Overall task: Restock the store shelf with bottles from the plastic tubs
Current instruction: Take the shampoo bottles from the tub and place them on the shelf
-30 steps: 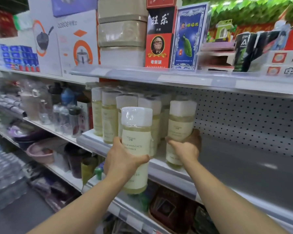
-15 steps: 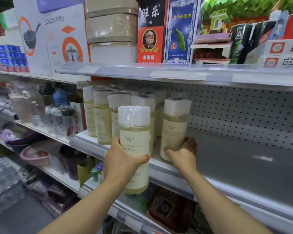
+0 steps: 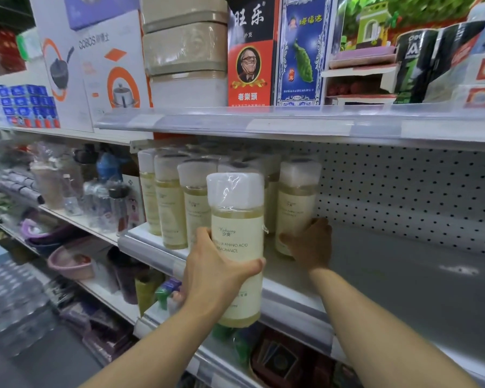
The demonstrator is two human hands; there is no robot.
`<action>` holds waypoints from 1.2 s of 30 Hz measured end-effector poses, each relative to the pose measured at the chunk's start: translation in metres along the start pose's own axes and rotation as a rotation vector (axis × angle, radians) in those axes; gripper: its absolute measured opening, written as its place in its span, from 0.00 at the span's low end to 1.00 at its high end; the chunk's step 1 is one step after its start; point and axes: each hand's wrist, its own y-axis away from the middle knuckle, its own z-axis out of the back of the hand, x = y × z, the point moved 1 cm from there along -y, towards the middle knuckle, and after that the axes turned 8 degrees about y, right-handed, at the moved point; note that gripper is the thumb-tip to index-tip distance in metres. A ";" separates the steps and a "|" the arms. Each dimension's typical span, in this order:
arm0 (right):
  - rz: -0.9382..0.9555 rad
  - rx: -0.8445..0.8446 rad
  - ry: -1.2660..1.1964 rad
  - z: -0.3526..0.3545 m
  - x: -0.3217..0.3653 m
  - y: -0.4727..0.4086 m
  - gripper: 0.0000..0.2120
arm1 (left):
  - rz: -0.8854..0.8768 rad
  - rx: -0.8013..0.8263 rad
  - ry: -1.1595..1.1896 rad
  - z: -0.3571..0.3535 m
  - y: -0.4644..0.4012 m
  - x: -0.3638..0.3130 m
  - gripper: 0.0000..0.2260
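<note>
My left hand (image 3: 216, 278) grips a tall bottle (image 3: 237, 239) of pale yellow liquid with a white cap and cream label, held upright in front of the shelf edge. Further in, my right hand (image 3: 310, 245) wraps the base of a second matching bottle (image 3: 297, 203), which stands on the grey shelf (image 3: 403, 275). Several identical bottles (image 3: 170, 203) stand in rows to the left of it, some hidden behind the held bottle. No plastic tubs are in view.
The upper shelf (image 3: 291, 124) overhangs the bottles and carries boxes and playing-card packs. A pegboard back wall (image 3: 403, 191) closes the shelf. The grey shelf stretches bare to the right. Left shelves hold drinking bottles (image 3: 104, 197) and a pink basin (image 3: 70, 264).
My right hand has pushed its bottle deeper onto the shelf, next to the rows. My left hand keeps its bottle at about the same spot in front of the edge.
</note>
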 end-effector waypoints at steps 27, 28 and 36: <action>0.128 0.268 0.023 0.071 -0.040 0.002 0.41 | -0.001 0.041 -0.033 -0.098 -0.022 -0.035 0.26; 0.131 0.268 0.021 0.072 -0.041 0.003 0.38 | 0.010 0.037 0.006 -0.102 -0.021 -0.033 0.26; 0.176 0.280 0.062 0.074 -0.052 0.008 0.28 | -0.005 -0.081 0.003 -0.125 -0.028 -0.026 0.35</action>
